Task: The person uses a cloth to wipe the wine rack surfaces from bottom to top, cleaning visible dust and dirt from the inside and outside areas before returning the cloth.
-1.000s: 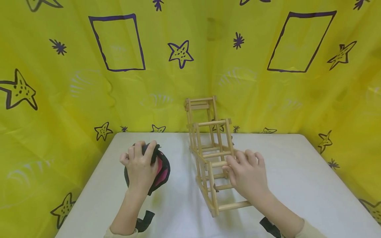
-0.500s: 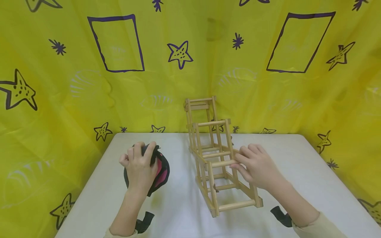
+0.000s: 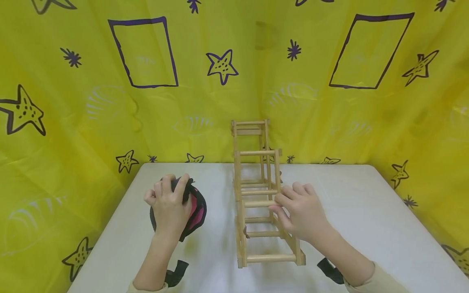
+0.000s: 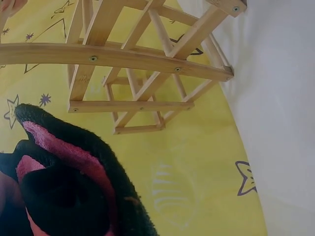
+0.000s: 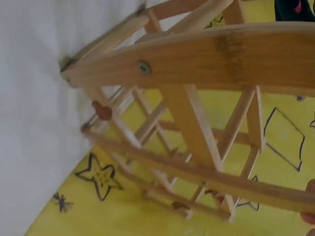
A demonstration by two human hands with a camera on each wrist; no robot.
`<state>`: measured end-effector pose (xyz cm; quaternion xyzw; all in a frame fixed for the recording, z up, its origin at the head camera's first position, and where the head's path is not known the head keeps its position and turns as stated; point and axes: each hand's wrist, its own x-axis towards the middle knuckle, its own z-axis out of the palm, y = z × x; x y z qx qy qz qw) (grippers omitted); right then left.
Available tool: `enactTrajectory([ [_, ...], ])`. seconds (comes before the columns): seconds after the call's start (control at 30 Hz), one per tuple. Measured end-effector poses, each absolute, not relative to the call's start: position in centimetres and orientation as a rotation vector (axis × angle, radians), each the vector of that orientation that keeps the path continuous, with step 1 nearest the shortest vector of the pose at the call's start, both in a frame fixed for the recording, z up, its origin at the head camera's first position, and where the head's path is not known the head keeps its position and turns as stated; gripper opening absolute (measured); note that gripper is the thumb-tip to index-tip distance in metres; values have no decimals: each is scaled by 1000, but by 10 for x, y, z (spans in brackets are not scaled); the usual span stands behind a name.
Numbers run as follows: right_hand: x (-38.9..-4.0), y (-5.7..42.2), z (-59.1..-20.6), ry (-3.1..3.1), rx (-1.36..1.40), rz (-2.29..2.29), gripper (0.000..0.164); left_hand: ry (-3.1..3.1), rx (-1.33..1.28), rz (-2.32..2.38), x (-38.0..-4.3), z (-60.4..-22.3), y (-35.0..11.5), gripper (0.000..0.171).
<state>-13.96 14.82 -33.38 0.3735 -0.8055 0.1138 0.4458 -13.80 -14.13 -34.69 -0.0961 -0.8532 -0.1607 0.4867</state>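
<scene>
A slatted wooden rack (image 3: 271, 258) with round rungs and stepped tiers stands on the table, its near end facing me. My right hand (image 3: 302, 213) grips the rack at its right side, near the end of an upper front rung. Fingertips show at the right edge of the right wrist view, on a long rail (image 5: 266, 194). Left of the rack, my left hand (image 3: 170, 207) holds a soft, black, fuzzy cloth item (image 3: 203, 207) with pink inside. Close up in the left wrist view, this cloth item (image 4: 64, 196) looks folded; its exact kind is unclear.
The white table (image 3: 121, 248) extends to both sides of the rack. A yellow curtain (image 3: 249, 97) with starfish drawings hangs behind the table, near the rack's far end. Black straps (image 3: 177, 273) lie by both wrists.
The rack has swung left at its near end and now stands straighter toward me. My right hand went right, then back left with the rack. The left hand barely shifted, keeping the cloth item.
</scene>
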Motion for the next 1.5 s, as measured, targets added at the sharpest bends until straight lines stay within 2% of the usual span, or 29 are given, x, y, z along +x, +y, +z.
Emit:
enactTrajectory([
  [0.4,-128,104,-335,-2103,738,286,55,-2085,-217,-391,-137,-347,-146,40],
  [0.53,-133,110,-331,-2119,831,337,55,-2084,-212,-390,-136,-348,-148,40],
  [0.77,-186,154,-316,-1915,1294,469,47,-2074,-206,-396,-137,-347,-151,42],
  [0.93,-235,180,-315,-1868,1343,330,40,-2063,-210,-401,-137,-348,-151,44],
  [1.07,-263,193,-317,-1936,1381,195,43,-2060,-208,-398,-137,-348,-152,45],
  [1.23,-284,201,-320,-2022,1441,79,50,-2069,-199,-399,-137,-348,-153,45],
  [1.5,-293,202,-323,-2018,1455,31,53,-2074,-199,-401,-138,-349,-154,46],
])
